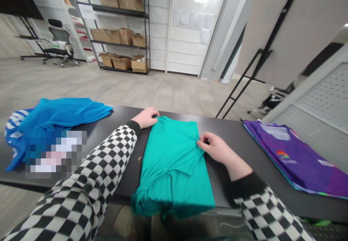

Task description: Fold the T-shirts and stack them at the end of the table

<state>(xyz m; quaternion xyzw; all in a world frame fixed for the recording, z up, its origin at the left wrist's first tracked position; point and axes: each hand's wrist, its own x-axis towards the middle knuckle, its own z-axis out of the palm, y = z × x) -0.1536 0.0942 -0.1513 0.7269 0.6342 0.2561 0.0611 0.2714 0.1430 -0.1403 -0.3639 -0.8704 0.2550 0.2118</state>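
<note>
A teal T-shirt (174,150) lies partly folded on the black table in front of me, its near end hanging over the edge. My left hand (147,117) pinches its far left corner. At its right side, my right hand (213,146) has thumb and forefinger closed on the cloth, drawing creases across the shirt. A sleeve fold lies loosely across the middle of the shirt, and its lower left part is bunched.
On the left of the table (228,127) lies a rumpled blue garment (62,112), partly behind a blurred patch. Folded purple garments (296,157) are stacked at the right. Beyond stand a shelf rack (119,12) with cardboard boxes and a board on a black stand (272,38).
</note>
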